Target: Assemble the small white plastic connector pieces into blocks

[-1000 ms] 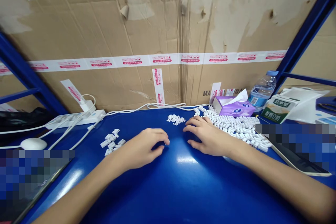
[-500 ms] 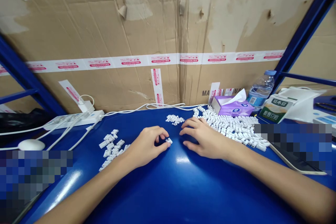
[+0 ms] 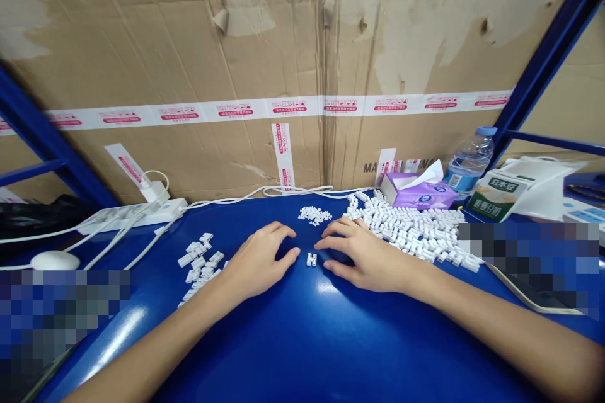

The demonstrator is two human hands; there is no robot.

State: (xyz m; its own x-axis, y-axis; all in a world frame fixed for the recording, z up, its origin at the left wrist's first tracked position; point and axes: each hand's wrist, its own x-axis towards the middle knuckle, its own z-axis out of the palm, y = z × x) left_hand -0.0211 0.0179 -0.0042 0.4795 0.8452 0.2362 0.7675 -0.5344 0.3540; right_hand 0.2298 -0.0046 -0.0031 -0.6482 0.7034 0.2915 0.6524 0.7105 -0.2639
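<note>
A small white plastic piece (image 3: pixel 312 259) lies on the blue table (image 3: pixel 302 340) between my two hands, touched by neither. My left hand (image 3: pixel 267 258) is just left of it, thumb and fingers apart, holding nothing. On the other side my right hand (image 3: pixel 357 252) rests with its fingers spread and nothing between them. Behind the hands is a little heap of tiny white parts (image 3: pixel 314 215). A large pile of white pieces (image 3: pixel 416 230) spreads beyond my right hand. More white pieces (image 3: pixel 201 264) lie beside my left forearm, which partly hides them.
A purple tissue box (image 3: pixel 420 192), a water bottle (image 3: pixel 470 160) and a green-and-white carton (image 3: pixel 498 192) stand at the back right. A power strip (image 3: pixel 132 214) with white cables is at the left. Cardboard (image 3: pixel 212 63) rises behind the table.
My left hand has opened and drawn back slightly from the small white piece, which now lies free and a little farther right. My right hand has shifted slightly left.
</note>
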